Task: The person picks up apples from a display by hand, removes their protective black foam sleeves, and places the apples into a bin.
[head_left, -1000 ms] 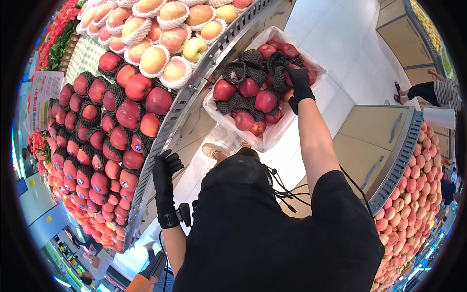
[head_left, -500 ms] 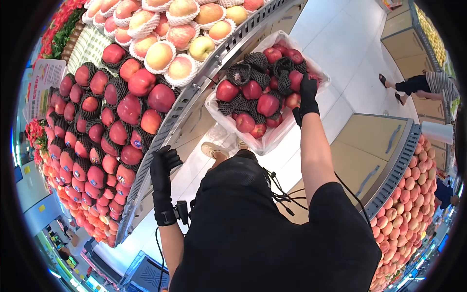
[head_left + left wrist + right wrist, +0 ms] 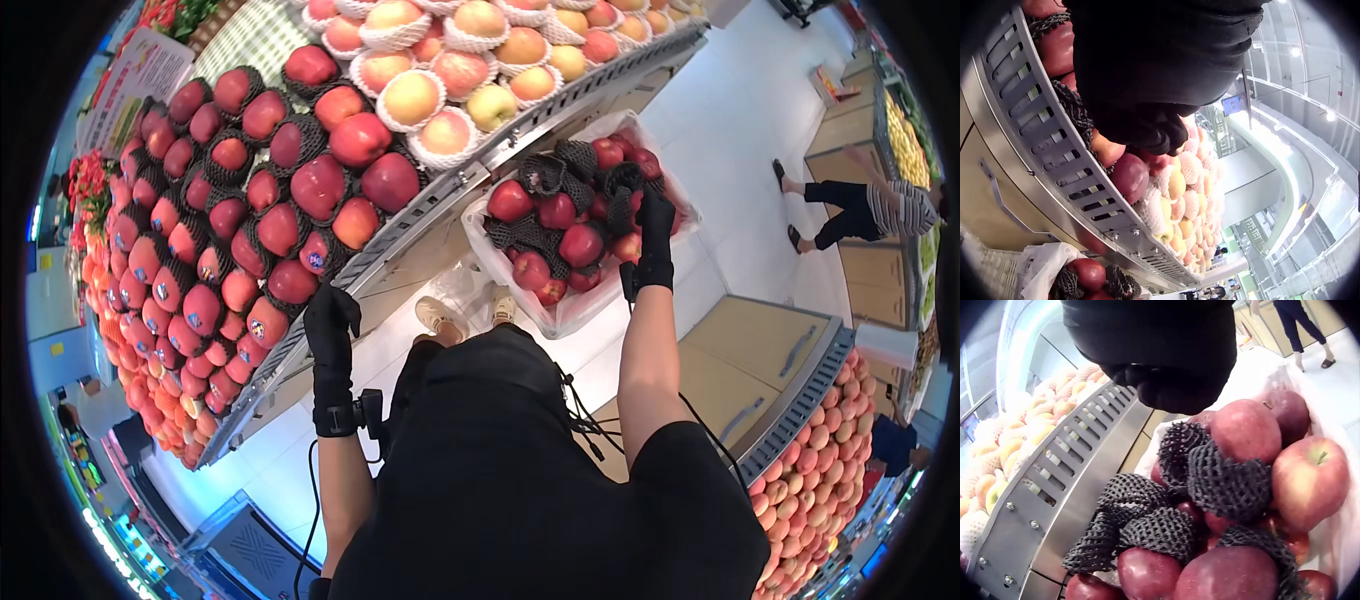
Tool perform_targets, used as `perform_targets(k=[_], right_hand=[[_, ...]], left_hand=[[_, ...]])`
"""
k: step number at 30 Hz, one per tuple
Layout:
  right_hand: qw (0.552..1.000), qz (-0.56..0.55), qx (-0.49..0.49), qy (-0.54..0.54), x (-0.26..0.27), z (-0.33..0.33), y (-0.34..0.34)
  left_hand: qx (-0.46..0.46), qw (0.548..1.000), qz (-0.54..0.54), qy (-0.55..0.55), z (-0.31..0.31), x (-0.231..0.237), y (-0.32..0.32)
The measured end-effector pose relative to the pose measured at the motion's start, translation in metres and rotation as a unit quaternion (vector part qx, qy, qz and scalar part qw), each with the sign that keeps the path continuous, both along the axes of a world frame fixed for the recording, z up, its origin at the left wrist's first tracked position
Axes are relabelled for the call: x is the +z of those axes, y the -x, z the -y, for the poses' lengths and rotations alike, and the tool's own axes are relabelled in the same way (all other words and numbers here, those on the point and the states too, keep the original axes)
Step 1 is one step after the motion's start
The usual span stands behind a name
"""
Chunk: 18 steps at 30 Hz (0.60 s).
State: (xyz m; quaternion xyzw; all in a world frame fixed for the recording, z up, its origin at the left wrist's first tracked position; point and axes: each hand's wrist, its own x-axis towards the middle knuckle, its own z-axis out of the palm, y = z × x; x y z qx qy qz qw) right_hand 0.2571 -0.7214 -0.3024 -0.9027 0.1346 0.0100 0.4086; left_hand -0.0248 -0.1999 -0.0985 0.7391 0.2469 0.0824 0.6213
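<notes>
My black-gloved left hand [image 3: 332,330] is beside the display's metal edge, its fingers bent near a red apple [image 3: 292,282]. In the left wrist view, that hand [image 3: 1160,81] hangs loosely curled in front of the apples [image 3: 1130,179], with nothing visible in it. Over the far right part of the lined basket [image 3: 560,322] is my gloved right hand [image 3: 655,235], beside apples and black foam nets [image 3: 622,205]. The right wrist view shows its fingers bent above a netted red apple [image 3: 1246,430]; the palm side is hidden, so I cannot tell whether it holds anything.
Pale apples in white nets [image 3: 412,98] share the slanted display with red apples in black nets. A slotted metal rail [image 3: 545,125] runs between display and basket. Right of me stands a cabinet [image 3: 750,350] with peach-coloured fruit [image 3: 820,440]. A person [image 3: 850,205] stands at the far right.
The head view has shifted, with basket and display now farther right. My left hand has moved closer to the apples at the rail, its fingers more bent. My right hand stays over the basket.
</notes>
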Motion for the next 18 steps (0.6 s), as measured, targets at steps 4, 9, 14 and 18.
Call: perform_targets(k=[4,9,14,18], right_hand=[[0.956,0.166,0.196,0.142,-0.014,-0.037,-0.017],[0.891,0.191,0.332,0.246,0.043,-0.119,0.000],[0.907,0.222,0.345,0.098,0.105,-0.204,0.032],[0.961,0.087,0.257,-0.047,0.129,-0.265,0.039]], left_hand=[[0.012,0.985,0.093,0.146,-0.023,-0.009,0.016],[0.003,0.950,0.211,-0.228,-0.049,0.000,0.006],[0.133,0.984,0.006,0.114,-0.081,0.009,0.009],[0.183,0.978,0.080,0.057,-0.100,0.008,0.011]])
